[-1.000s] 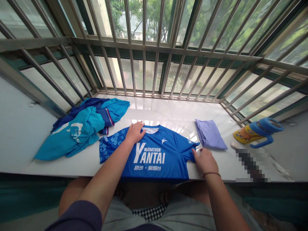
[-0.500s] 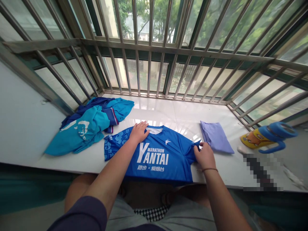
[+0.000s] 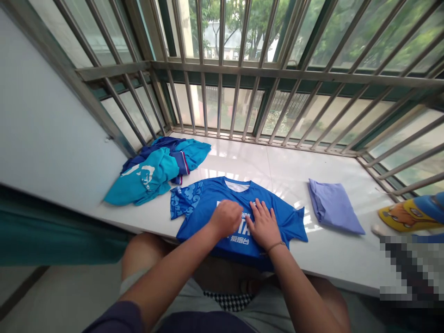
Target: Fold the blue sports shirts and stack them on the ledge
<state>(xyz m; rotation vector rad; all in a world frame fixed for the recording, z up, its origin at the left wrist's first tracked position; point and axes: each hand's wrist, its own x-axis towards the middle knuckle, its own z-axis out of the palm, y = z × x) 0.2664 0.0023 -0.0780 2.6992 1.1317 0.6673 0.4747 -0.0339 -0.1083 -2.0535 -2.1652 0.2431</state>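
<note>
A blue short-sleeved T-shirt (image 3: 208,203) with white lettering lies spread out, front side up, its lower edge over the front of the white ledge. My left hand (image 3: 227,218) is closed in a fist above the chest print; whatever its curled fingers hold, if anything, is hidden. Flat on the right half of the chest rests my right hand (image 3: 264,224), fingers spread, covering part of the letters. The collar points away from me, and both sleeves stretch out sideways.
Rumpled teal and navy clothes (image 3: 152,173) lie in a heap at the left. A folded lavender cloth (image 3: 335,208) is to the right, then a yellow and blue bottle (image 3: 405,216) at the frame edge. Metal bars (image 3: 236,106) line the back of the white ledge (image 3: 287,171).
My right hand has let go of the right sleeve and now lies flat on the chest. My left hand has come from the collar down to the print and closed. The view shifted.
</note>
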